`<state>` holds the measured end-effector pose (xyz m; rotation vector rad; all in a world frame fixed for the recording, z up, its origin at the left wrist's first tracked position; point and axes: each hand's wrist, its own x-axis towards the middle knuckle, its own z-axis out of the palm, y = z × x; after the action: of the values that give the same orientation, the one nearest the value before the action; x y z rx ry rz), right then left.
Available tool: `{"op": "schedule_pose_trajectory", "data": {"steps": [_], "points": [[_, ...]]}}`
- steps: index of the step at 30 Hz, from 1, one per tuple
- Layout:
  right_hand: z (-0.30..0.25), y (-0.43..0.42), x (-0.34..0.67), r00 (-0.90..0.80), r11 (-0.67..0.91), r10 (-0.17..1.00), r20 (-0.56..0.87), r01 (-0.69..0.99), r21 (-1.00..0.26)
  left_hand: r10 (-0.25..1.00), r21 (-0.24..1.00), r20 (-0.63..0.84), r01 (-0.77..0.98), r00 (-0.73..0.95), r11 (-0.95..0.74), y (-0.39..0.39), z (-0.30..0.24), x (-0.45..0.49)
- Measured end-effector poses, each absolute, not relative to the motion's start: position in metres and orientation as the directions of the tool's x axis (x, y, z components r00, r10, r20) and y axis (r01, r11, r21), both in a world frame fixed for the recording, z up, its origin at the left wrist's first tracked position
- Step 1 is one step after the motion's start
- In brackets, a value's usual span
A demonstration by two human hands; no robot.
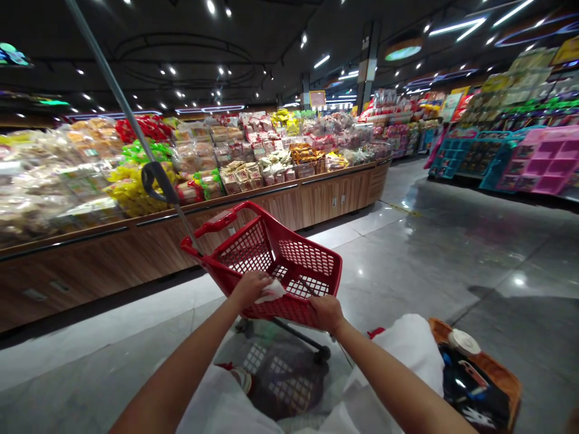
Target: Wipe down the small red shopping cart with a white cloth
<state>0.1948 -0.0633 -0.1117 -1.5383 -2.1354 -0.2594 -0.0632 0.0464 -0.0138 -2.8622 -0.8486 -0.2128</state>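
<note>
A red plastic shopping cart (312,256) with a lattice basket stands right in front of me, its handle at the far left end. My left hand (250,289) is closed on a crumpled white cloth or tissue (272,292) at the cart's near rim. My right hand (326,312) is wrapped round the near right part of the same rim, its fingertips partly hidden. A thin dark strip lies inside the basket close to the right hand. From the cart's handle end a grey pole (113,81) with a dark hook-shaped clip (158,182) rises up to the left.
Behind the cart runs a long wooden display counter (280,208) heaped with packaged foods. An orange-brown basket (502,374) holding a black bag (473,386) and a white round lid (464,342) is at lower right. Pink racks (543,160) and blue racks (474,158) stand farther right.
</note>
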Motion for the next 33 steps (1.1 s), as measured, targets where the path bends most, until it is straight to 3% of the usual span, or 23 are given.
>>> {"op": "schedule_pose_trajectory", "data": {"steps": [5,11,15,20,26,29,33], "points": [[-0.104,-0.055,0.201,-0.310,0.399,0.840,0.446,0.909,-0.121,0.544,0.012,0.285,0.564,0.789,-0.825,-0.005,-0.048,0.020],[-0.091,-0.046,0.214,-0.331,0.398,0.858,0.392,0.912,-0.102,0.434,-0.128,0.240,0.471,0.868,-0.873,0.017,-0.043,-0.003],[-0.094,-0.040,0.212,-0.314,0.388,0.846,0.431,0.917,-0.092,0.491,-0.205,0.266,0.546,0.830,-0.812,0.037,-0.028,-0.059],[-0.106,-0.034,0.201,-0.299,0.404,0.803,0.515,0.909,-0.103,0.625,-0.162,0.329,0.694,0.708,-0.701,0.022,-0.026,-0.058],[-0.111,-0.032,0.200,-0.325,0.430,0.788,0.522,0.898,-0.090,0.653,-0.078,0.281,0.695,0.704,-0.715,-0.005,-0.045,0.019],[-0.109,-0.032,0.206,-0.341,0.433,0.803,0.489,0.897,-0.087,0.618,-0.123,0.248,0.657,0.746,-0.743,-0.003,-0.046,0.030],[-0.105,-0.032,0.213,-0.355,0.426,0.821,0.448,0.902,-0.065,0.551,-0.235,0.203,0.587,0.809,-0.775,0.019,-0.028,-0.022]]}}
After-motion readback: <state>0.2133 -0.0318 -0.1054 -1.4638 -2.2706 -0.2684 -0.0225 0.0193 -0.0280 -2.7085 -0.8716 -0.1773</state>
